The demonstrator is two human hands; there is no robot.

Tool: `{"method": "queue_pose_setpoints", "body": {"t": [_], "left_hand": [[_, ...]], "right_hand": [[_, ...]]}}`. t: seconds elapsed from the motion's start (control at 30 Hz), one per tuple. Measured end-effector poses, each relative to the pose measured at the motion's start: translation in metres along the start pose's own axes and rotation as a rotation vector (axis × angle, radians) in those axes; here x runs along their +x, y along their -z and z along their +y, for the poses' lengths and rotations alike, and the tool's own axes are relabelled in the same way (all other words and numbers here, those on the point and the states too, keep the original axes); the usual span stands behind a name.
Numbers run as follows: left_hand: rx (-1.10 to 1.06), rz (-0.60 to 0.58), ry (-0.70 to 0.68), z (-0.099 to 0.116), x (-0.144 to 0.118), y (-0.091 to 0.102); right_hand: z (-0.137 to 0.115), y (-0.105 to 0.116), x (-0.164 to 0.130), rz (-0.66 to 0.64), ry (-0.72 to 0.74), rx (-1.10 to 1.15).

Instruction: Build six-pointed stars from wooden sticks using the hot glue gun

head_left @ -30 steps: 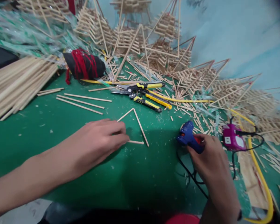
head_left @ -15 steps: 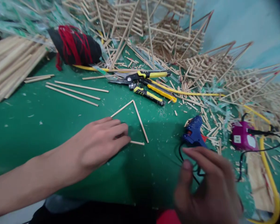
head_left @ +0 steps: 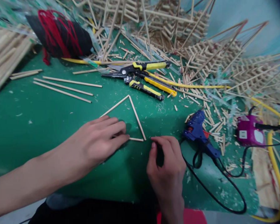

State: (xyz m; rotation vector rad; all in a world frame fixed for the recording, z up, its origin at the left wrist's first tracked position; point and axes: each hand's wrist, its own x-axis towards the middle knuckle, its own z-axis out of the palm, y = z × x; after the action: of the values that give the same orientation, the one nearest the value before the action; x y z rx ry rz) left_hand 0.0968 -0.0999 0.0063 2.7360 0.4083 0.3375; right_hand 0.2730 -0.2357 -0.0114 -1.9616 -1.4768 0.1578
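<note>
A triangle of thin wooden sticks point(head_left: 136, 116) lies flat on the green mat point(head_left: 49, 121). My left hand point(head_left: 98, 140) rests palm down on its bottom left part, fingers pressing the lower stick. My right hand point(head_left: 165, 165) hovers just right of the triangle's bottom right corner, thumb and fingers curled close together and holding nothing that I can see. A blue glue gun point(head_left: 199, 132) lies on the mat to the right of that hand, its black cord looping toward the front edge.
Yellow-handled cutters point(head_left: 140, 67) and a yellow utility knife point(head_left: 146, 88) lie behind the triangle. Loose long sticks point(head_left: 65, 87) and a stick bundle point(head_left: 4, 59) are at left. Stick-built pyramids point(head_left: 200, 56) crowd the back. A purple socket point(head_left: 247, 133) sits at right, a black and red bundle point(head_left: 58, 34) at back left.
My right hand let go of the glue gun, left it lying on the mat, and moved left to the triangle's bottom right corner. The left hand stayed on the triangle.
</note>
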Motion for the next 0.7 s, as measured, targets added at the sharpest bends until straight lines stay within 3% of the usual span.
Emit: {"method": "queue_pose_setpoints", "body": {"t": [0.7], "left_hand": [[0.012, 0.024, -0.037, -0.0025, 0.005, 0.002]], "right_hand": [[-0.0005, -0.003, 0.0037, -0.051, 0.035, 0.033]]}}
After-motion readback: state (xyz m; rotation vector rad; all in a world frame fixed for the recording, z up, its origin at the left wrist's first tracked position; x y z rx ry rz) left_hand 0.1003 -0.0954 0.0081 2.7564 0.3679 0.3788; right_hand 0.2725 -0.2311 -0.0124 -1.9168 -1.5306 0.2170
